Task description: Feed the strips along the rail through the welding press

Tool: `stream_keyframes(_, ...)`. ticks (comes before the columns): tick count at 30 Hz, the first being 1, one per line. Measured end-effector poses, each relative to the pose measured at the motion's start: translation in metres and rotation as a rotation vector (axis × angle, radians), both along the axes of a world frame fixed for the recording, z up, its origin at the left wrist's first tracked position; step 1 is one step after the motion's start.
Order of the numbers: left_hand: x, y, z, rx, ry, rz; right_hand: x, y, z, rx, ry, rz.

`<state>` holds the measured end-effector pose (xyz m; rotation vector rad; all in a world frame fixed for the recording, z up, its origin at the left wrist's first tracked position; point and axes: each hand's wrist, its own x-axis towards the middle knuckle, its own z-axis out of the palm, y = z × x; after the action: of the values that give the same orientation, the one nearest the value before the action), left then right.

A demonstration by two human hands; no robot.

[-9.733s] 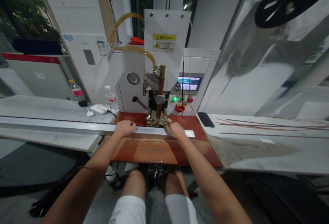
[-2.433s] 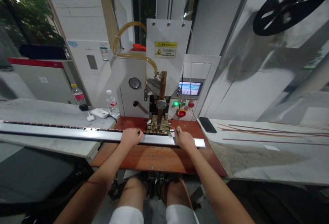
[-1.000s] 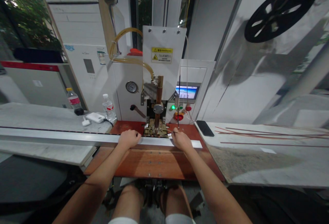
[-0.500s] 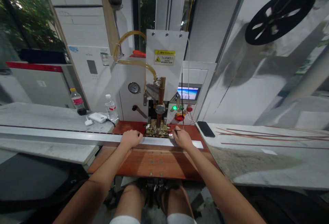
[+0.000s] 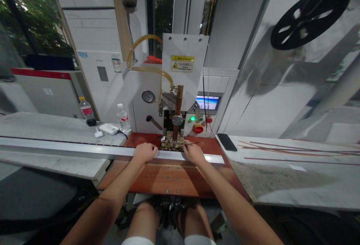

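My left hand (image 5: 144, 152) is closed over the long metal bar (image 5: 118, 152), left of the small brass-coloured fixture (image 5: 165, 143). A thin dark strip (image 5: 84, 143) runs along the bar's back edge up to this hand; what the fingers hold is hidden. My right hand (image 5: 194, 154) pinches a thin dark wire (image 5: 194, 143) at the fixture's right side, its wrist over the bar. Between my hands, the upright copper-coloured rod (image 5: 178, 100) of the white machine (image 5: 184, 80) reaches down to the fixture.
A reddish-brown board (image 5: 152, 179) carries the bar. Left are a water bottle (image 5: 123, 119), a cola bottle (image 5: 86, 111) and a white power adapter (image 5: 109, 128). At right lie a phone (image 5: 227, 142) and several thin copper-coloured rods (image 5: 281, 148). A green light (image 5: 192, 119) glows on the machine.
My right hand has moved left, closer to the fixture, with the thin wire now showing above it. My left hand stays on the bar. The whole view has shifted slightly.
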<state>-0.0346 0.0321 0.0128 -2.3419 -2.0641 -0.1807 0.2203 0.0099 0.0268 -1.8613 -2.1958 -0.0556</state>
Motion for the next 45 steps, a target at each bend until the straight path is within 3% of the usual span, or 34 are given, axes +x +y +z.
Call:
stream_keyframes(9,0.000,-0.001,0.001,-0.005,0.004,-0.030,0.001,-0.001,-0.007,0.018,0.052,0.078)
stream_keyframes(21,-0.002,-0.001,0.000,0.021,0.019,-0.053,0.010,0.007,-0.017,0.060,0.323,0.136)
stream_keyframes(29,-0.003,-0.002,0.002,0.013,0.025,-0.064,0.011,0.006,-0.015,0.049,0.268,0.106)
stream_keyframes(37,-0.010,0.005,0.014,-0.088,-0.045,-0.177,0.010,0.005,-0.014,0.029,0.172,0.071)
stream_keyframes(45,-0.031,0.016,0.019,-0.072,-0.055,-0.134,0.009,0.004,-0.013,0.059,0.144,0.062)
